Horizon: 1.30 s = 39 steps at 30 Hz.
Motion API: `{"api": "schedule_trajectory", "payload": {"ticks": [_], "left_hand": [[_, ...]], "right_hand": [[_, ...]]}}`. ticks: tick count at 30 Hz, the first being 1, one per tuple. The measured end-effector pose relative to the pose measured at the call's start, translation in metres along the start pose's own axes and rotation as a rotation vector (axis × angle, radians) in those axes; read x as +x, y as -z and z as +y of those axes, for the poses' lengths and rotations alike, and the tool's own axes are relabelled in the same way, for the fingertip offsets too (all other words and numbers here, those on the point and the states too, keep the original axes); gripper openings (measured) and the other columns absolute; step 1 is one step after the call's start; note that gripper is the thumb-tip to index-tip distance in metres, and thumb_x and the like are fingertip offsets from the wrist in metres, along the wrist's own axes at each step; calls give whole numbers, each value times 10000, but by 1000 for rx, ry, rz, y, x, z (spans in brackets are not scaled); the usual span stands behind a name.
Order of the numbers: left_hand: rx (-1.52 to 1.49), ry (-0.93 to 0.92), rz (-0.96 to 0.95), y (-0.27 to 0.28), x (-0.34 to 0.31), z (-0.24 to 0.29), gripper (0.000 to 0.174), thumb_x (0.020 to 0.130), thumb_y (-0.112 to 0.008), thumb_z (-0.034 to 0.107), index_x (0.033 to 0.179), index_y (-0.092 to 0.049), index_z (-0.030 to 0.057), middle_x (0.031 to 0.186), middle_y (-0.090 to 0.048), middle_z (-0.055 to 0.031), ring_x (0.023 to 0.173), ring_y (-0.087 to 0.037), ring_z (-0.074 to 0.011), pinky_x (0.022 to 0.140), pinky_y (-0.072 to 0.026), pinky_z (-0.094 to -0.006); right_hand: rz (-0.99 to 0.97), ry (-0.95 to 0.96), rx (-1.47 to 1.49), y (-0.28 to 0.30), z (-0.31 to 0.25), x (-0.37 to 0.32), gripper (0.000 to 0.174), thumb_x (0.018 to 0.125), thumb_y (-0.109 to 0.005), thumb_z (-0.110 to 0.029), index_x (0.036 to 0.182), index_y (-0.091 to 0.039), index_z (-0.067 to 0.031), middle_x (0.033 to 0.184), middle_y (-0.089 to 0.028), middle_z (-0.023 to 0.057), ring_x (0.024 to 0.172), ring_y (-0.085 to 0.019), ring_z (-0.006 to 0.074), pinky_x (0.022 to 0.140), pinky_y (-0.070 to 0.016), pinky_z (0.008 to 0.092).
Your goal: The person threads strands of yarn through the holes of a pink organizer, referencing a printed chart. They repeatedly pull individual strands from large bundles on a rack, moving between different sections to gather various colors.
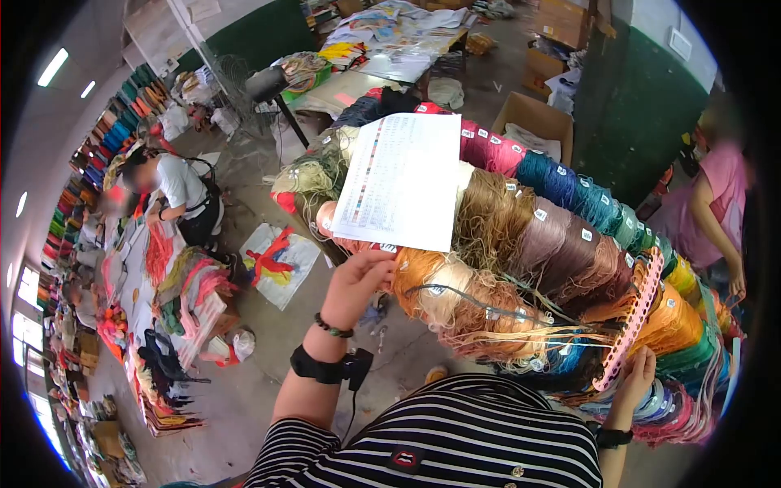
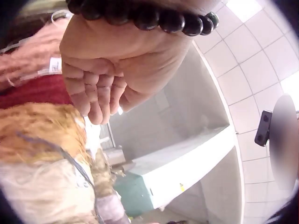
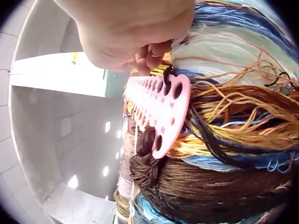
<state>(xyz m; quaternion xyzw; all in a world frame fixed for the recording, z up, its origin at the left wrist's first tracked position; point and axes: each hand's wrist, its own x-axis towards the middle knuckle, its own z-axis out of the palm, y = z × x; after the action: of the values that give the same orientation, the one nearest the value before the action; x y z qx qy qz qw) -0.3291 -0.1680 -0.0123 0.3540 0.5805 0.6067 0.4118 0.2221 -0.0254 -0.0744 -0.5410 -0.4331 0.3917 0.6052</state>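
My left hand [image 1: 358,285], wearing a bead bracelet, is at the lower left of a white printed sheet [image 1: 403,179], its fingertips right at the orange thread [image 1: 415,272]. In the left wrist view its fingers [image 2: 96,100] bend loosely beside the orange thread. My right hand [image 1: 639,378] is beside a long pink thread card [image 1: 630,321] with numbered holes. The right wrist view shows its fingers [image 3: 149,58] bent just above the card; I cannot tell what they hold. Brown thread [image 3: 147,140] is looped through a hole, and loose yellow and black strands trail from the card.
Rows of labelled thread hanks [image 1: 561,244] fill the rack before me. A cardboard box [image 1: 533,122] and a fan [image 1: 240,89] stand beyond it. One person [image 1: 183,195] bends over a table at left; another in pink [image 1: 716,195] stands at right.
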Motion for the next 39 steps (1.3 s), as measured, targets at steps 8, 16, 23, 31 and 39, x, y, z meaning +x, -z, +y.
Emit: {"api": "schedule_trajectory", "payload": {"ticks": [8, 16, 23, 31, 39], "left_hand": [[261, -63, -233, -70, 31, 2, 252, 919, -614, 114, 1145, -618, 3, 908, -660, -41, 747, -573, -74, 669, -480, -229], [360, -129, -229, -71, 39, -16, 242, 944, -580, 128, 1166, -613, 39, 858, -645, -21, 727, -599, -59, 500, -476, -206], [383, -154, -181, -77, 36, -18, 195, 926, -590, 64, 1109, -640, 20, 878, -648, 7, 703, -538, -39, 619, -447, -197], [270, -150, -173, -75, 33, -25, 196, 908, -602, 74, 1094, -645, 29, 908, -661, -17, 698, -561, -56, 645, -467, -220], [6, -107, -54, -81, -11, -24, 218, 949, -538, 43, 1153, -607, 11, 1060, -664, -48, 942, -631, -114, 784, -497, -238]], "right_hand": [[32, 25, -80, -11, 2, 3, 173, 997, -530, -225, 892, -551, -89, 645, -400, -69, 556, -333, 14, 498, -260, 168], [13, 15, -65, -5, 5, 3, 133, 985, -549, -198, 919, -558, -83, 657, -416, -71, 557, -339, 4, 495, -263, 157], [21, 10, -69, -10, 0, 0, 105, 979, -554, -176, 926, -558, -86, 658, -428, -75, 549, -350, 4, 487, -248, 159], [-54, -109, -6, -1, -9, 7, 117, 968, -572, -197, 918, -564, -91, 631, -454, -66, 526, -388, 13, 479, -278, 162], [-179, -359, 56, 6, -33, 19, 177, 946, -597, -280, 912, -564, -109, 621, -510, -40, 508, -462, 52, 469, -335, 177]]}}
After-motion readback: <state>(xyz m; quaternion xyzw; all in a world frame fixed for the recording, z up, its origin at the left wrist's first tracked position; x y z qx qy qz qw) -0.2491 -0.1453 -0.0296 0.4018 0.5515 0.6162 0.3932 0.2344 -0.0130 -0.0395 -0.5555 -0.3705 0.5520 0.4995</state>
